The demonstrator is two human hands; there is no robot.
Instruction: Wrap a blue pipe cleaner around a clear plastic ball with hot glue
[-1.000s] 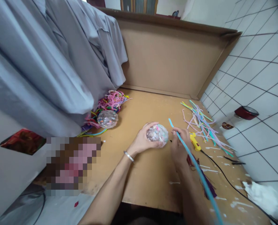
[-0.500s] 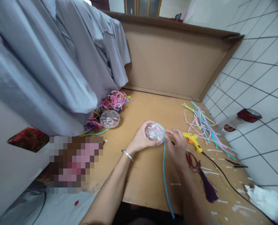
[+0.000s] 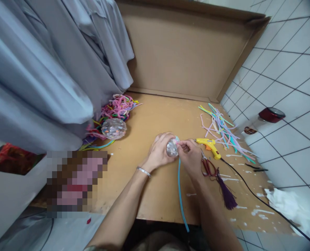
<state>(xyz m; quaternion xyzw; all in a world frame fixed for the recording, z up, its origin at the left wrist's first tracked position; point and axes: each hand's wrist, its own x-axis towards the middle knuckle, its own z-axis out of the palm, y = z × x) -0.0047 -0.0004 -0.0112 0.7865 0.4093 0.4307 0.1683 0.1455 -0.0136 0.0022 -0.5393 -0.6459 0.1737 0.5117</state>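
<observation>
My left hand (image 3: pixel 158 150) is wrapped round a clear faceted ball (image 3: pixel 172 148) with bits of colour showing in it. At the ball's right side my right hand (image 3: pixel 190 155) pinches with thumb and forefinger; a blue pipe cleaner (image 3: pixel 181 195) hangs down from there past the table's front edge. Its upper end is hidden by the fingers. Just right of my right hand lies a yellow glue gun (image 3: pixel 209 146). Below it rest red-handled scissors (image 3: pixel 209 167) and a purple tassel (image 3: pixel 228 195).
Loose pipe cleaners (image 3: pixel 220 129) lie at the right; a pink tangled heap (image 3: pixel 119 106) and a second clear ball (image 3: pixel 114 128) at the left. A red-lidded jar (image 3: pixel 268 118) stands by the tiled wall. Cardboard (image 3: pixel 186 55) closes off the back; grey cloth (image 3: pixel 52 62) hangs left.
My left hand has turned and covers more of the ball. My right fingers have moved slightly left and closed in a pinch against it. The whole view has tilted down.
</observation>
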